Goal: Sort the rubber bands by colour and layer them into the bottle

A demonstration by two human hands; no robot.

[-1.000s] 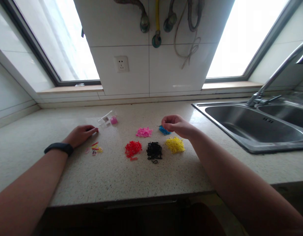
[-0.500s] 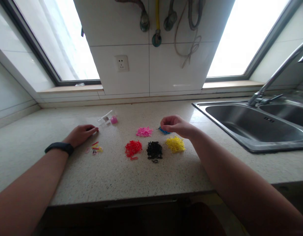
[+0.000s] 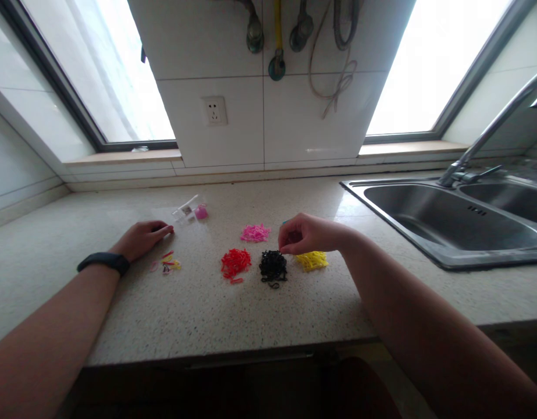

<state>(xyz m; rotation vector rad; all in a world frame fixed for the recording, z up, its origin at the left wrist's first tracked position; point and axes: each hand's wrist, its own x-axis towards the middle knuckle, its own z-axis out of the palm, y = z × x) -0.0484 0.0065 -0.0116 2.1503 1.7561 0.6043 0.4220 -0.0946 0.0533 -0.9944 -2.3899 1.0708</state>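
Note:
My right hand [image 3: 309, 231] is at the right edge of a pile of black rubber bands [image 3: 273, 266], its thumb and fingertips pinched together. What is between the fingertips is too small to make out. Beneath and beside this hand lies a pile of yellow rubber bands [image 3: 312, 262], partly covered. The blue pile is almost wholly hidden behind the hand. Red [image 3: 235, 263] and pink rubber bands [image 3: 255, 233] form two more heaps. My left hand [image 3: 146, 238], with a dark wristband, rests on the counter with fingers loosely extended, near a small mixed-colour group of bands [image 3: 171, 263].
A clear plastic packet [image 3: 185, 210] and a pink round object [image 3: 201, 211] lie beyond my left hand. On the right a steel sink [image 3: 408, 233] with a tap [image 3: 486, 137] is set into the speckled counter [image 3: 198, 326]. A wall socket [image 3: 214, 110] is behind.
My right hand has moved from the blue pile toward me and slightly left, to the black pile. A dark bit seen at its fingertips is now out of sight. My left hand stays put.

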